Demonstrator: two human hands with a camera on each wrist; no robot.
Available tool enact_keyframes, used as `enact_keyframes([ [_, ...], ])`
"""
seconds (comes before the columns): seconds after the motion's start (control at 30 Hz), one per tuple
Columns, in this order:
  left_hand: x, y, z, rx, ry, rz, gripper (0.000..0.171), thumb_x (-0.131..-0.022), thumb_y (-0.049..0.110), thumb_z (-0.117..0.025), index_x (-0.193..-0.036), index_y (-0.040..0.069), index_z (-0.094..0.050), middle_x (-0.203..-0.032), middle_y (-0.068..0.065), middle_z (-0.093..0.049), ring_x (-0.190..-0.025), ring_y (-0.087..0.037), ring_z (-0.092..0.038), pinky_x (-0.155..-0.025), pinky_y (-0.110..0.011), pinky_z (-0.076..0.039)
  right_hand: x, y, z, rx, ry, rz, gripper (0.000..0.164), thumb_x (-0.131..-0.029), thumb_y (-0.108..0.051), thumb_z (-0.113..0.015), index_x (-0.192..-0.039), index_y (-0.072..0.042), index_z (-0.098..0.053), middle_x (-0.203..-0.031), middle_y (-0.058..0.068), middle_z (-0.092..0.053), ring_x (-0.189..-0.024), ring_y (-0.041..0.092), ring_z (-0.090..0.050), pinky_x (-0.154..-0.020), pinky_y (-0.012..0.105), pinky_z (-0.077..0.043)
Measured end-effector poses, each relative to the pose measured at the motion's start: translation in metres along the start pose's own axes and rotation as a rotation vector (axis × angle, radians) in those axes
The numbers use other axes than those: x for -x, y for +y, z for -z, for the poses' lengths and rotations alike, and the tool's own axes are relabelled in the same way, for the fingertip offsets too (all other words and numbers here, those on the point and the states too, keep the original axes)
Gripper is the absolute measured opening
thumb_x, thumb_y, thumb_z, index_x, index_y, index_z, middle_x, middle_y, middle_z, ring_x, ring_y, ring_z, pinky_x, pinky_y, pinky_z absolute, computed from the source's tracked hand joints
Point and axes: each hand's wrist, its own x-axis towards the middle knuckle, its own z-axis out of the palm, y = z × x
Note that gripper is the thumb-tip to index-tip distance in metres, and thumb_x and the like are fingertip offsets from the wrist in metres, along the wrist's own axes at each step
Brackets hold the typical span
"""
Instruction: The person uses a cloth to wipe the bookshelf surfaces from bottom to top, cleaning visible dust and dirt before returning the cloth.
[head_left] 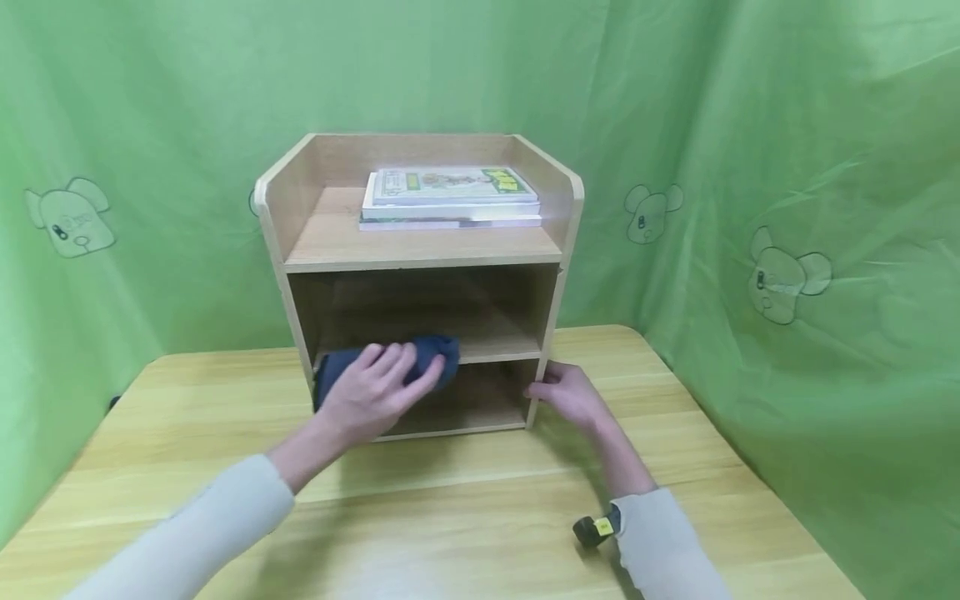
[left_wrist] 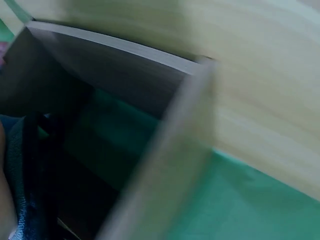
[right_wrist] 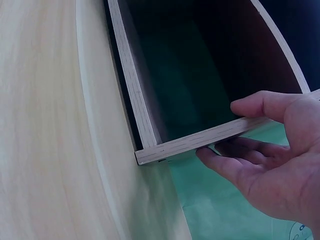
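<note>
A small light-wood shelf (head_left: 420,265) with two open compartments stands on the table. My left hand (head_left: 378,392) grips a dark blue cloth (head_left: 437,357) at the front edge of the middle board, on the left side. The left wrist view shows part of the cloth (left_wrist: 22,175) by the lower compartment's opening. My right hand (head_left: 566,393) holds the shelf's right side panel near its bottom. In the right wrist view the thumb lies on the inside of that panel (right_wrist: 200,139) and the other fingers on the outside.
A few books (head_left: 450,196) lie stacked on the shelf's top. The wooden table (head_left: 450,517) reaches out to both sides and toward me. Green curtains (head_left: 480,67) with bear-like drawings hang behind and to the right. A black device with a yellow label (head_left: 596,529) sits by the right sleeve.
</note>
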Motion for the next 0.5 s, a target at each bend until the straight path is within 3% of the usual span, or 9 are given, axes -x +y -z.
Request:
enact_keyframes([
  [0.23,-0.046,0.031,-0.021,-0.030,-0.184,-0.044,0.049,-0.097,0.018,-0.058,-0.146,0.021,-0.052,-0.122,-0.012,-0.061,-0.105,-0.028,-0.058,-0.084,-0.037,-0.048,-0.002,0.000,-0.002,0.008,0.012,0.007,0.057,-0.088,-0.020,-0.071,-0.138,0.004,-0.058,-0.127,0.024,-0.068,-0.118,0.038,-0.065,-0.102,0.049,-0.051],
  [0.5,-0.082,0.056,-0.039,-0.045,-0.289,-0.082,0.061,-0.099,0.026,-0.060,-0.156,0.026,-0.038,-0.130,-0.011,-0.054,-0.115,-0.026,-0.053,-0.092,-0.037,-0.046,-0.001,0.001,0.000,0.042,0.030,0.033,0.045,-0.087,-0.018,-0.071,-0.130,-0.003,-0.067,-0.119,0.018,-0.072,-0.102,0.028,-0.067,-0.087,0.038,-0.055],
])
